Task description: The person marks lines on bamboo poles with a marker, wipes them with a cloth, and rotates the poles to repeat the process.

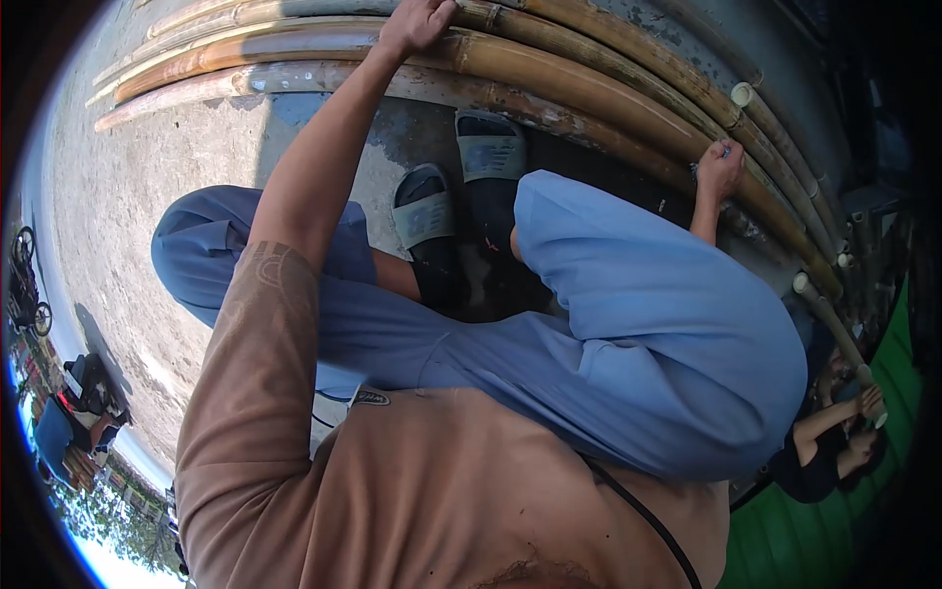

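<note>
Your left hand (417,25) clamps one bamboo pole (520,57); right hand (721,169) pinches a blue item (727,150).
Bamboo pole is round, smooth, tan, dark-mottled.

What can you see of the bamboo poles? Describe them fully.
The bamboo poles are long, round, jointed stems, yellow-brown with dark, weathered patches, lying side by side on the ground in front of the sandals. Cut ends show pale at the right. The left hand rests on one; the right hand, closed on a small bluish item, touches another.
</note>
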`<state>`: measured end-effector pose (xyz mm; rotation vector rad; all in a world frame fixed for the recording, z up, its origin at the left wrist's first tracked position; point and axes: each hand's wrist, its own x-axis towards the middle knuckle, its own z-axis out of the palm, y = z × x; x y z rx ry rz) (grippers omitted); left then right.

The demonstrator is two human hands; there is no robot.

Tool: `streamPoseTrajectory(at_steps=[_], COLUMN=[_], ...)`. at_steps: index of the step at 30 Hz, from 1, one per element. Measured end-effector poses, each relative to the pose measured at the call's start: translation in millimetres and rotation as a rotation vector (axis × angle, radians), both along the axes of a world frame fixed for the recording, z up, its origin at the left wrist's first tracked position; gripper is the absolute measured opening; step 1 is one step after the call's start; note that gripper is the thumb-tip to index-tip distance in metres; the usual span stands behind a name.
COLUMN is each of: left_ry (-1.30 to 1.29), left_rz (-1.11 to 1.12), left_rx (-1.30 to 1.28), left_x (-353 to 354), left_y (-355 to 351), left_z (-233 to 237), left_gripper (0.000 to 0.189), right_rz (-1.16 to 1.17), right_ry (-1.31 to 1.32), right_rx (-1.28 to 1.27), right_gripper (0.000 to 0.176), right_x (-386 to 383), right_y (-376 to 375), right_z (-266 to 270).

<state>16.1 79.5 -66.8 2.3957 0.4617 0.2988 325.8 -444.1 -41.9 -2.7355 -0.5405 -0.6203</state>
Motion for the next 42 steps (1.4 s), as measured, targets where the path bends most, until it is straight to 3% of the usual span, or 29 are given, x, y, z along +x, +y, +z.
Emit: streamPoseTrajectory(at_steps=[1, 2, 6, 8, 9, 13, 15, 18, 21, 24, 25, 26, 28, 32, 35, 39, 42], left_ry=[-0.135, -0.113, -0.085, -0.061, -0.069, -0.159, -0.180, -0.075, 0.076, 0.207, 0.204, 0.196, 0.177, 0.298, 0.312, 0.283, 0.382], left_rz=[0.032, 0.039, -0.035, -0.123, -0.102, -0.130, -0.179, -0.106, -0.263, -0.361, -0.355, -0.342, -0.336, -0.327, -0.334, -0.377, -0.346], left_rx=[0.033, 0.021, 0.109, 0.310, 0.275, 0.276, 0.229, -0.100, 0.057, 0.435, 0.514, 0.546, 0.599, 0.405, 0.329, 0.184, -0.120], left_x=[0, -4, -2, 1, -1, -4, -6, -9, -16, -27, -28, -28, -28, -21, -14, -3, 5], left_y=[-11, -11, 1, 17, 0, 5, 10, 1, 0, -27, -32, -33, -42, -34, -33, -24, -23], left_z=[12, 12, -6, -33, -3, -10, -10, 14, 25, 50, 48, 52, 56, 57, 66, 70, 86], left_gripper=[0.047, 0.046, 0.041, 0.031, 0.025, 0.036, 0.034, 0.034, 0.044, 0.067, 0.082, 0.084, 0.090, 0.095, 0.093, 0.088, 0.088], right_rz=[-0.021, -0.049, -0.008, 0.193, 0.339, 0.790, 0.852, 0.743, 0.469, 0.142, 0.028, -0.055, -0.063, -0.113, 0.225, 0.725, 0.862], right_ry=[-0.028, -0.055, -0.019, 0.069, 0.105, 0.248, 0.282, 0.274, 0.149, -0.025, -0.040, -0.034, 0.013, 0.057, 0.228, 0.400, 0.376], right_rx=[-0.013, -0.028, -0.108, -0.046, 0.040, 0.100, 0.091, 0.116, 0.151, 0.060, 0.026, -0.008, 0.023, 0.013, 0.091, 0.122, 0.112], right_gripper=[0.020, 0.019, 0.015, 0.012, 0.014, 0.022, 0.027, 0.024, 0.018, 0.017, 0.017, 0.018, 0.018, 0.015, 0.016, 0.030, 0.036], right_x=[22, 33, -3, -52, -82, -206, -229, -206, -134, -44, -17, 5, 22, -14, -82, -202, -222], right_y=[-30, -46, 33, 110, 151, 290, 310, 274, 175, 36, -9, -47, -64, 16, 122, 264, 288], right_z=[-3, -4, -3, 1, -4, 13, 21, 25, 15, 13, 10, 8, 7, 14, 18, 30, 31])
